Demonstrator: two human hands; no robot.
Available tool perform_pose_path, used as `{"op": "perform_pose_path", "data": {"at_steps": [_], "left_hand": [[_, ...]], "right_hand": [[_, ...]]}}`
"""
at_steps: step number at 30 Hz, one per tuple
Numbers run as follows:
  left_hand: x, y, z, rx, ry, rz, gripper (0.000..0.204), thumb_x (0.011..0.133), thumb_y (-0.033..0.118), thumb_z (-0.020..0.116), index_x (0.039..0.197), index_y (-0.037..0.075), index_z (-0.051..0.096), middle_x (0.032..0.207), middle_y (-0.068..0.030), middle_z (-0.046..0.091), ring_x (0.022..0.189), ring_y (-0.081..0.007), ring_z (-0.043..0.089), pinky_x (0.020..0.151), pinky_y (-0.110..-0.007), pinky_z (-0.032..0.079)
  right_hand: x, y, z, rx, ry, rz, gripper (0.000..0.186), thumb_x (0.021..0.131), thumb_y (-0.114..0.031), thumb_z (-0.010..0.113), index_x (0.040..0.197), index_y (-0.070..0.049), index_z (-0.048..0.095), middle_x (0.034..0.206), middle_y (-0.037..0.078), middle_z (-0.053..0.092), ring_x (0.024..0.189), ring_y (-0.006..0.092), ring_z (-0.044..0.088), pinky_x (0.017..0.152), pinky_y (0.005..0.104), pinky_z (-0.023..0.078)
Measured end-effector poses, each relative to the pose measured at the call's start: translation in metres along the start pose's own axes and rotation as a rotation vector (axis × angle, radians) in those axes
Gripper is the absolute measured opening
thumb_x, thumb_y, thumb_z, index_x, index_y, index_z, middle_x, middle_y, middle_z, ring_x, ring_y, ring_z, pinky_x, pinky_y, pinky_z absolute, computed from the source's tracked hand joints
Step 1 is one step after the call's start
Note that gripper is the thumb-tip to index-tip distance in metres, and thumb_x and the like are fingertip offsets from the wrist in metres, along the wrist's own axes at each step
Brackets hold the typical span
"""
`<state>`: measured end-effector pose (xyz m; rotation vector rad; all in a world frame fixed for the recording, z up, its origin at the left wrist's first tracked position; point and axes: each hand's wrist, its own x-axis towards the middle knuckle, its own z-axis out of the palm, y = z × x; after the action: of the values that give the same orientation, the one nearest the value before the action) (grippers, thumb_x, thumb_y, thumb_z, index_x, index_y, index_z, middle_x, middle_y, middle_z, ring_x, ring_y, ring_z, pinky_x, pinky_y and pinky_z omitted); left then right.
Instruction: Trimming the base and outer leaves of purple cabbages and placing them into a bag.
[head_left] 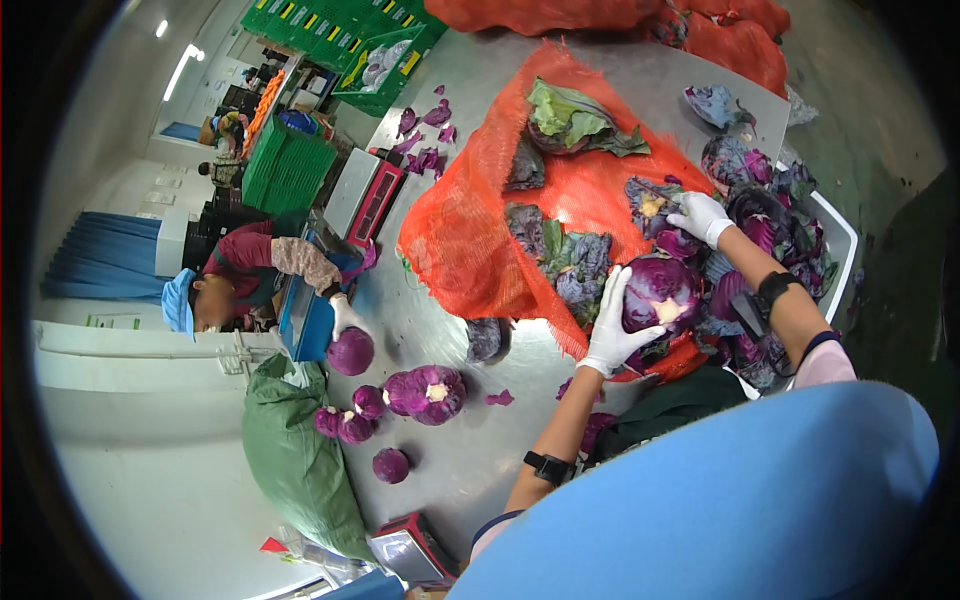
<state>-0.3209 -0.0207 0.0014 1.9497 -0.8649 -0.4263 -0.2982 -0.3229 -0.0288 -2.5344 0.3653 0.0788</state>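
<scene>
On the steel desk (440, 470) an orange mesh sack (470, 230) lies spread open, with loose green and purple outer leaves (575, 118) scattered over it. At its near edge the left hand (612, 330), in a white glove, is closed around the side of a trimmed red cabbage (660, 292), whose pale cut stem faces up. The right hand (700, 215), also gloved, rests just beyond it among cabbage leaves; its fingers are curled, but I cannot tell whether they grip anything. Beside that hand a white tub (840, 240) is heaped with torn purple leaves.

Further along the desk, well apart from the sack, several cleaned cabbages (425, 392) sit together near a bulging green sack (295, 450). Across from them a co-worker in a blue cap presses a gloved hand (343, 315) on another cabbage (351, 352), next to a blue crate (305, 318). Green crates (288, 165) are stacked behind, and full orange sacks (730, 40) lie at the far end.
</scene>
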Motion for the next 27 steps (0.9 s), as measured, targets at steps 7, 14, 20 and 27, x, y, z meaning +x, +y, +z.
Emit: {"op": "perform_pose_path", "data": {"at_steps": [7, 14, 20, 27], "left_hand": [[0.03, -0.018, 0.0, -0.377, 0.083, -0.279, 0.09, 0.07, 0.036, 0.09, 0.134, -0.003, 0.04, 0.129, -0.0187, 0.046, 0.124, -0.0264, 0.048, 0.107, -0.038, 0.04], [0.047, 0.011, 0.02, 0.049, 0.157, -0.453, 0.102, 0.069, 0.056, 0.085, 0.138, -0.001, 0.037, 0.135, -0.0265, 0.045, 0.127, -0.0434, 0.044, 0.108, -0.048, 0.037], [0.035, 0.008, 0.014, 0.014, 0.172, -0.385, 0.103, 0.075, 0.051, 0.082, 0.153, 0.01, 0.028, 0.135, -0.0254, 0.042, 0.128, -0.0448, 0.042, 0.109, -0.05, 0.036], [-0.008, 0.002, 0.017, -0.1, 0.184, -0.103, 0.087, 0.076, 0.039, 0.084, 0.149, 0.015, 0.044, 0.14, -0.0229, 0.035, 0.136, -0.0394, 0.035, 0.115, -0.046, 0.031]], "right_hand": [[-0.022, -0.024, 0.008, 0.351, -0.283, -0.053, 0.065, 0.076, -0.054, 0.08, 0.105, 0.003, 0.071, 0.099, 0.021, 0.072, 0.094, 0.0304, 0.07, 0.086, 0.0374, 0.052], [-0.011, -0.029, -0.011, 0.087, -0.367, -0.266, 0.047, 0.084, -0.046, 0.071, 0.088, 0.0, 0.071, 0.082, 0.022, 0.069, 0.079, 0.0366, 0.069, 0.075, 0.0442, 0.053], [-0.009, -0.046, -0.005, -0.148, -0.295, -0.318, 0.039, 0.085, -0.041, 0.064, 0.084, -0.002, 0.069, 0.081, 0.024, 0.068, 0.08, 0.0419, 0.067, 0.077, 0.0492, 0.053], [0.005, 0.021, 0.01, -0.095, -0.021, -0.02, 0.042, 0.088, -0.039, 0.061, 0.082, 0.002, 0.07, 0.084, 0.026, 0.068, 0.083, 0.0424, 0.067, 0.078, 0.0493, 0.053]]}}
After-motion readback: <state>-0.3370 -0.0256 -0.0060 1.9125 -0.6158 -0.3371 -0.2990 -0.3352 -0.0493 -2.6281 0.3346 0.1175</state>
